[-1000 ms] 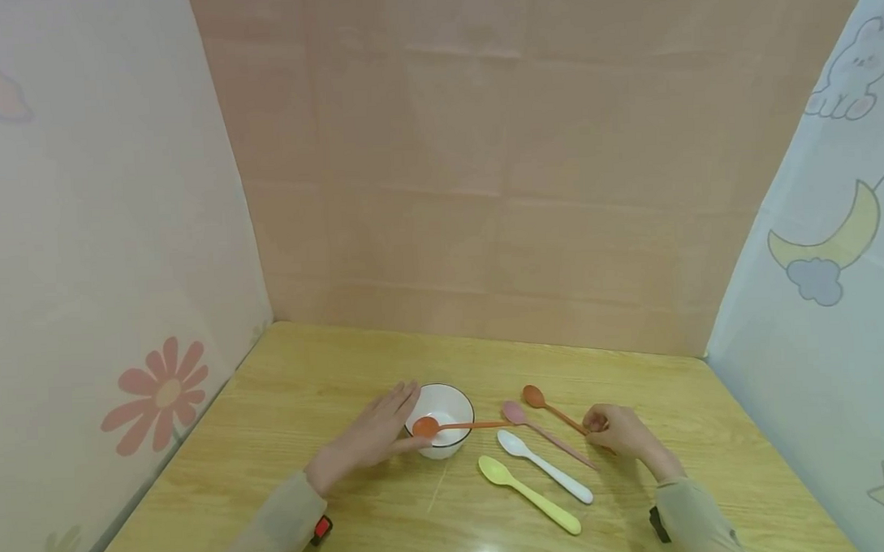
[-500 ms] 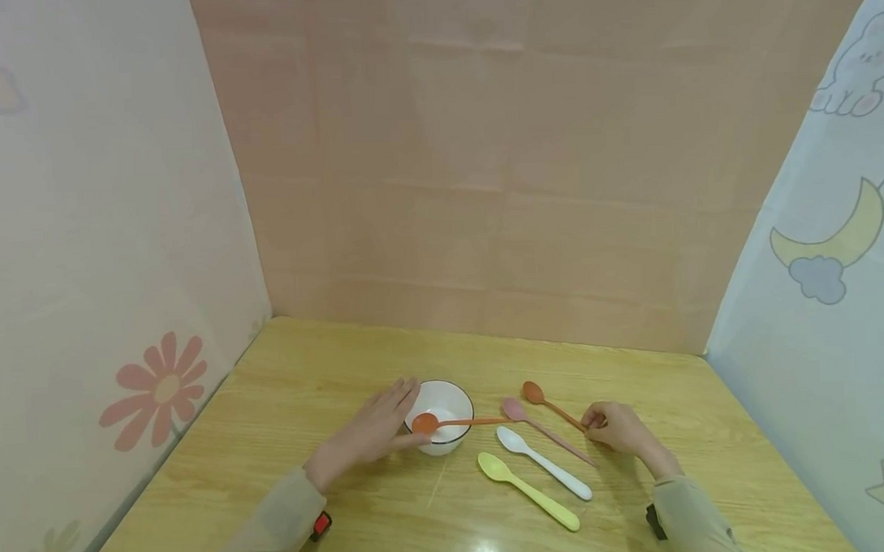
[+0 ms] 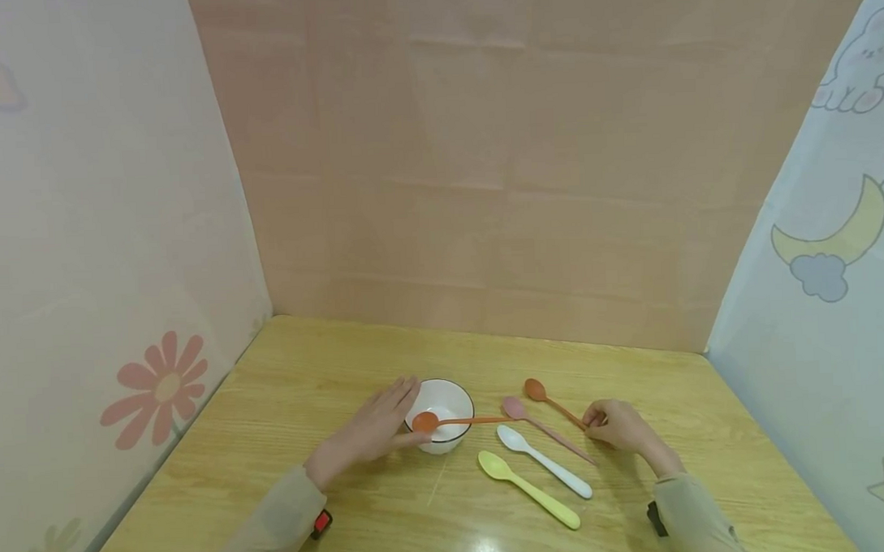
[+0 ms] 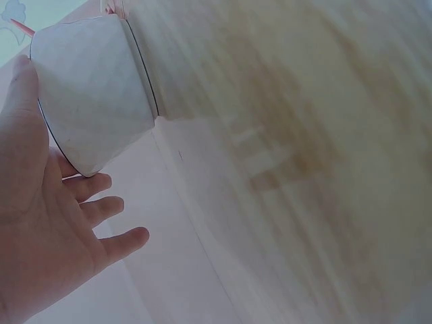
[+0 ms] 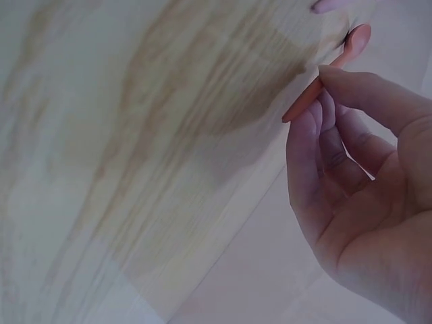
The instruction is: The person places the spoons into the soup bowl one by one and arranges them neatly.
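My left hand holds the side of a white bowl with a dark rim. Its thumb is on the near side and its fingers on the far side; in the left wrist view the bowl sits between them. An orange spoon lies across the bowl, its head over the inside and its handle reaching right past the rim. At the right, my right hand pinches the handle end of a brown-orange spoon. The right wrist view shows that spoon between thumb and fingers.
A pink spoon, a white spoon and a yellow spoon lie slanted between bowl and right hand. The pink one's head is by the orange handle's tip. Cloth walls rise behind and beside the wooden table.
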A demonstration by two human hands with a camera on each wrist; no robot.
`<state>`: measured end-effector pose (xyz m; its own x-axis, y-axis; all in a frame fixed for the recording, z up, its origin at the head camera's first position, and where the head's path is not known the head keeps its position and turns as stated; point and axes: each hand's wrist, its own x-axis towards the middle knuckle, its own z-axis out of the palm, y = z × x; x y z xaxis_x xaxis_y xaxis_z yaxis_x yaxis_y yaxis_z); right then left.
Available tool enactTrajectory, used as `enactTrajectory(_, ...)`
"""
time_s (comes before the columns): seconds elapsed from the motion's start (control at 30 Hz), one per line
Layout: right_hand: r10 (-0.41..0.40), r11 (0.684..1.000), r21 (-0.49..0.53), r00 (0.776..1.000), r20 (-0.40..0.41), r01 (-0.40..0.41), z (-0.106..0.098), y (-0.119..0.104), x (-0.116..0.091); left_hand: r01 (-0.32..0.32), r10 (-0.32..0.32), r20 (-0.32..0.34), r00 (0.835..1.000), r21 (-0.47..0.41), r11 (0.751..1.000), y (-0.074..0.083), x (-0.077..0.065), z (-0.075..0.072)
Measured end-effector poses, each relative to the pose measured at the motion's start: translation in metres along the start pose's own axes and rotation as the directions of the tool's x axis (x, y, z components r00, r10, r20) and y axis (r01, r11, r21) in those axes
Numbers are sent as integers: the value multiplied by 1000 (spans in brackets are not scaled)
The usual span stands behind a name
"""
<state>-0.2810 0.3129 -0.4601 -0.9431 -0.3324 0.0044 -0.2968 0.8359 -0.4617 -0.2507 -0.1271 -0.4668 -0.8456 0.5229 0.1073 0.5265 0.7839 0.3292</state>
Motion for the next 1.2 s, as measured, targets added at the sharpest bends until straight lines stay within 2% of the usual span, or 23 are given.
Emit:
enactTrajectory(0.23, -13, 1000, 8, 1000, 10, 13, -5, -2, -2, -2, 2, -7, 1000, 4, 1000, 0, -1, 1)
enactTrajectory(0.47, 8, 999, 33, 1000, 30, -9, -11, -6, -3, -6, 6, -3, 1000, 37, 999, 2, -1, -1)
enactTrajectory(0.67, -48, 998, -35, 999, 15, 49, -22, -13, -1, -18, 18, -3, 1000, 56, 998, 2, 0, -3)
enactTrajectory(1.2, -64, 996, -55, 997, 33, 66, -39, -28, -1, -13, 13, 5, 1000, 61, 998, 3, 1, -5)
